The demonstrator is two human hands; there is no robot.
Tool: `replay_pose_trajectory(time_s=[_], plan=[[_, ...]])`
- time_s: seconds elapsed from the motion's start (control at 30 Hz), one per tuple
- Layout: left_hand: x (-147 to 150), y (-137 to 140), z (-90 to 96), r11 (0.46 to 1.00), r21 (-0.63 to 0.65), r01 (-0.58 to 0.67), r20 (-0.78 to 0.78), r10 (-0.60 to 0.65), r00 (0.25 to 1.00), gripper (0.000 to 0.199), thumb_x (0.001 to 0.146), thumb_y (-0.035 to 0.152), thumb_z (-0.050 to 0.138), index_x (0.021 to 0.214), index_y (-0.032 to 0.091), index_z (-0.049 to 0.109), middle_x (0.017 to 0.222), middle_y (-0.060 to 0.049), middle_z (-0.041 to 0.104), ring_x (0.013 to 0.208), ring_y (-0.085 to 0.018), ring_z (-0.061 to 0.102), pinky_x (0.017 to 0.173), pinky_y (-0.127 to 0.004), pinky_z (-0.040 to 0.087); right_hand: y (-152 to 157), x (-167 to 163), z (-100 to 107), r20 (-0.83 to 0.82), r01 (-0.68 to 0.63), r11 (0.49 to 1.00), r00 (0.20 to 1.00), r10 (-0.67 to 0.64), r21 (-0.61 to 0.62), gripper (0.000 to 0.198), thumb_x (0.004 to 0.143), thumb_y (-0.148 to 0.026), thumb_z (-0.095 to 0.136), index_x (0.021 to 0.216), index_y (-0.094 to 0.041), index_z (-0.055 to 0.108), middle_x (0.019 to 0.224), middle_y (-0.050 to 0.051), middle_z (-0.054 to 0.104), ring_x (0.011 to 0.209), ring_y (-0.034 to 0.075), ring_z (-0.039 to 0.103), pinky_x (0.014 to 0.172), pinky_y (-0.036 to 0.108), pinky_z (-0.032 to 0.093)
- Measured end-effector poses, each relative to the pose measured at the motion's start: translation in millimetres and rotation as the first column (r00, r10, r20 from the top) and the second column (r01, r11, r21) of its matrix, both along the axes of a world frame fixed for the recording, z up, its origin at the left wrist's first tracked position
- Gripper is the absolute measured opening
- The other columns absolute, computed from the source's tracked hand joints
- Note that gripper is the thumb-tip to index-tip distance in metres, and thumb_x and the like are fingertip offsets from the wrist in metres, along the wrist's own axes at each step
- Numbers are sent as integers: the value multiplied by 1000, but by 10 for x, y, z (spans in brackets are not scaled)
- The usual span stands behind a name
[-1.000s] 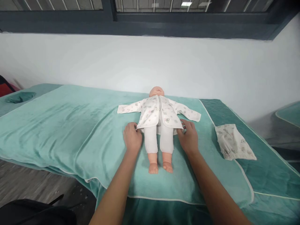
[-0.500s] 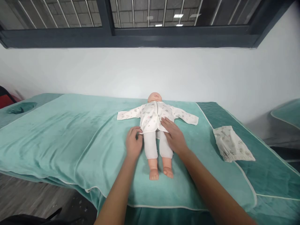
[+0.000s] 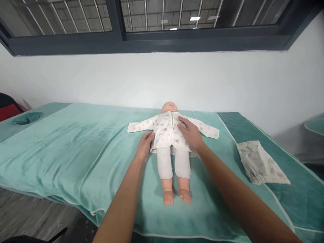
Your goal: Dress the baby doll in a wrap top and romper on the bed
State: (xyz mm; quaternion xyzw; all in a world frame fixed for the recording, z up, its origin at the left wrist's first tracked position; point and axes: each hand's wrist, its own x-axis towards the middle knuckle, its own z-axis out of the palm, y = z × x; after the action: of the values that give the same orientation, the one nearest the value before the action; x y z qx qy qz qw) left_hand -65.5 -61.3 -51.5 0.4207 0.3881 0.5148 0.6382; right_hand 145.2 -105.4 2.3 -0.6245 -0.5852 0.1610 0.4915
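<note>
A baby doll point(image 3: 167, 190) lies on its back, its bare feet towards me and its arms spread out sideways. It wears a white printed baby jacket point(image 3: 162, 133) and white leggings point(image 3: 164, 163). My left hand point(image 3: 145, 144) rests at the left side of the jacket, fingers extended along its edge, the thumb partly hidden. Over the right half of the chest lies my right hand point(image 3: 191, 134), its fingers apart and touching the cloth. Below the jacket's front hem, a strip of white cloth shows behind the legs.
A folded white printed garment point(image 3: 262, 163) lies to the right on the teal bed cover point(image 3: 63, 152). Behind the bed rises a white wall point(image 3: 101, 79) with a barred window point(image 3: 162, 40) above. A red and black object point(image 3: 8, 109) stands at the far left.
My right hand has moved up from the jacket's hem to the chest. My left hand has slid slightly up along the side. The jacket's front hangs lower and flatter over the leggings.
</note>
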Motion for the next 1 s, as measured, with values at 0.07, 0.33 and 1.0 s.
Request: replay_pose_trajectory(time_s=[0.07,0.33,1.0], plan=[[55,116,30,990,-82,114,58,-109,992,38,76,38,76,104,13,71,108,-13,74,102,-26,68,95,-38,52,236,-31,77,68,-15,998,997,19,-68,48,90,-40,50,133,-19,58,145,9,53,135,29,47,115,47,34],[209,402,80,905,-241,350,211,-303,929,47,82,41,72,115,8,68,113,-18,72,105,-30,70,93,-38,57,507,-68,87,193,-31,993,980,53,-113,43,93,-43,40,124,-22,62,132,9,62,126,30,53,105,45,39],[370,546,154,854,-271,443,420,-310,853,50,88,35,64,130,10,59,116,-16,72,107,-28,69,101,-40,53,560,357,-280,-262,123,987,961,-92,104,48,88,-46,53,132,-25,57,140,5,57,127,24,53,109,44,40]])
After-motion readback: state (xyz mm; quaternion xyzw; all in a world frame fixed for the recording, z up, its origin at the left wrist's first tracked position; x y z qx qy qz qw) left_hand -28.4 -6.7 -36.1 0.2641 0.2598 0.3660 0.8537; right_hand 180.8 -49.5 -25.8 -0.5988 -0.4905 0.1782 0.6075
